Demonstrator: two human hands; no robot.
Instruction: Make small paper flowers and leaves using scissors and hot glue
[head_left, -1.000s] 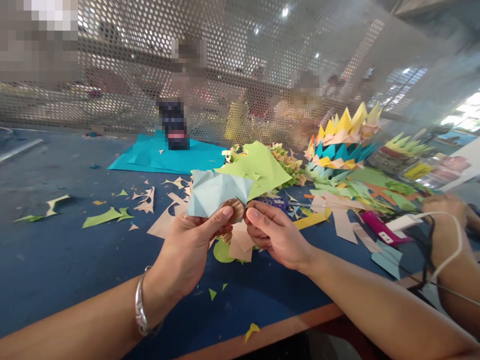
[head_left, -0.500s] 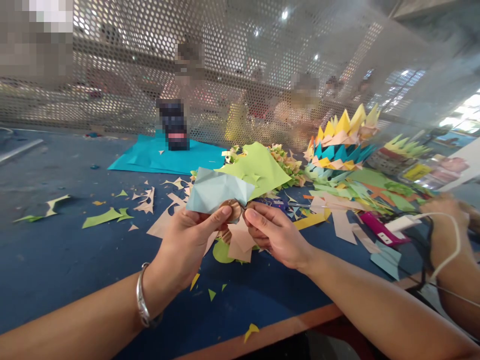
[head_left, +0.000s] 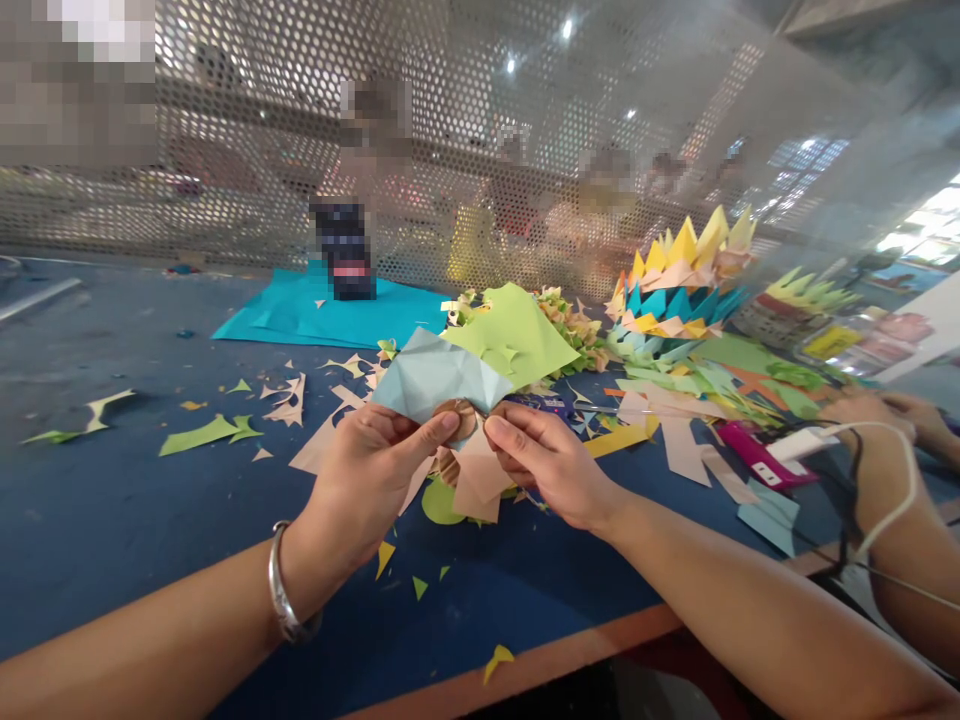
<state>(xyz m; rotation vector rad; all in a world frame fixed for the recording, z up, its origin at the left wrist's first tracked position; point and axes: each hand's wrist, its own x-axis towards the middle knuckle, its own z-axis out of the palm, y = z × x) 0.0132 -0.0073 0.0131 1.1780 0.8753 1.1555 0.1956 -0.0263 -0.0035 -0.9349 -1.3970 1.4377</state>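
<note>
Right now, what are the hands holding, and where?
The left hand pinches pale blue paper and a round brown disc near the paper's lower edge. The right hand is by the paper's right corner; its hold can't be told.

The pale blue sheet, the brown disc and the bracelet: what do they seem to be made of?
Pale blue sheet: paper or thin card, matte; its creases and flat facets suggest this.
Brown disc: perhaps wood or cardboard; its brown face alone leaves this open.
Bracelet: probably polished, silver-toned metal, judging by its bright highlights; whether solid or plated can't be told.
</note>
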